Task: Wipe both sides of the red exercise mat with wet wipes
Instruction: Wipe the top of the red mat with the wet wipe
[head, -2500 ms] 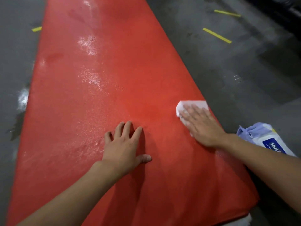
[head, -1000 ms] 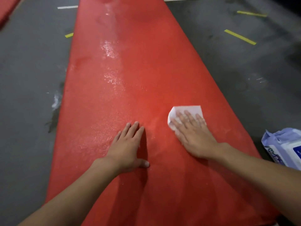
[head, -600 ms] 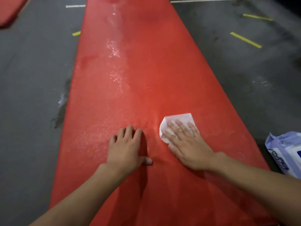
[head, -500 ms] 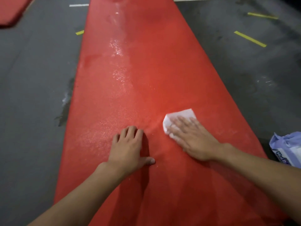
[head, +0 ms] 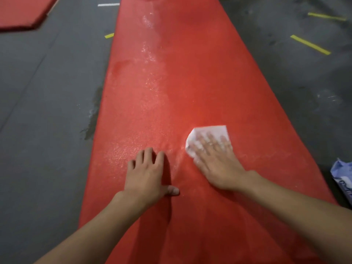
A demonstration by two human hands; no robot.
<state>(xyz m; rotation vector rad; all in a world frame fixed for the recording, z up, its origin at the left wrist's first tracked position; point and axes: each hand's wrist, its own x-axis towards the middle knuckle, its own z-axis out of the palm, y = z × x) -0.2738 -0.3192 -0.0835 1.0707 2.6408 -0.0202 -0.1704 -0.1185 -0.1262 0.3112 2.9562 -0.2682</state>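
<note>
Mat: the red exercise mat point(head: 190, 82) lies flat on the grey floor point(head: 47, 111), running away from me, top side up.
Right hand: my right hand point(head: 217, 164) presses the folded wet wipe point(head: 207, 131) onto the mat, fingers straight and slightly spread, not curled round anything.
Left hand: my left hand point(head: 146, 176) rests flat on the mat beside it, fingers relaxed, holding nothing.
What changed: the wipe has travelled from the mat's right edge in to the middle, close to my left hand, which has stayed planted.
Meaning: this near band looks crossed; a wet sheen point(head: 150, 54) shows further up, so I judge this face is well along, the underside not yet wiped.
Supply: the wipes pack point(head: 342, 180) sits on the floor, right of the mat.
</note>
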